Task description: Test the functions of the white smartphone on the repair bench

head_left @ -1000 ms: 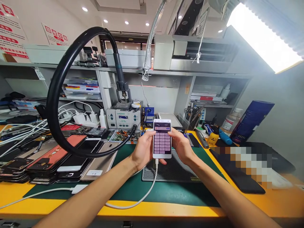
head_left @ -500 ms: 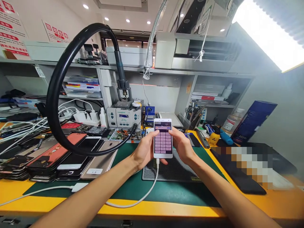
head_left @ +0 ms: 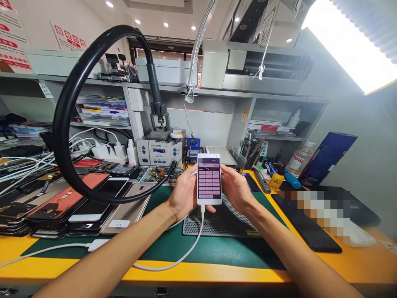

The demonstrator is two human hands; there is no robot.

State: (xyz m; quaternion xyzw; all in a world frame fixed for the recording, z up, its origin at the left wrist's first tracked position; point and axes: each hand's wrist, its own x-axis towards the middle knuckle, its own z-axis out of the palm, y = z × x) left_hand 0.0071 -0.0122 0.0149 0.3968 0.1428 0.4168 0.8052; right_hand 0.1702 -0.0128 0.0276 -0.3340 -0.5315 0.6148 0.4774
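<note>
A white smartphone (head_left: 209, 180) is held upright above the bench, its lit screen showing a grid of pinkish buttons. My left hand (head_left: 183, 192) grips its left edge, with some fingertips showing below the phone. Along the right edge my right hand (head_left: 236, 186) is closed on the phone too; its far fingers are hidden behind it. A white charging cable (head_left: 198, 236) is plugged into the phone's bottom end and loops down to the left. Beneath lies a black perforated mat (head_left: 223, 225) on the green work mat (head_left: 248, 252).
Stacked phones and phone parts (head_left: 62, 203) lie to the left, under a thick black hose (head_left: 60, 116) from a soldering station (head_left: 159, 151). To the right are a yellow bottle (head_left: 277, 181), a black phone-like slab (head_left: 305, 223) and a blue box (head_left: 329, 159).
Both thumbs have moved off the screen to the phone's sides, and the button grid on screen has shifted. The whole view has moved slightly, with things appearing a little further left.
</note>
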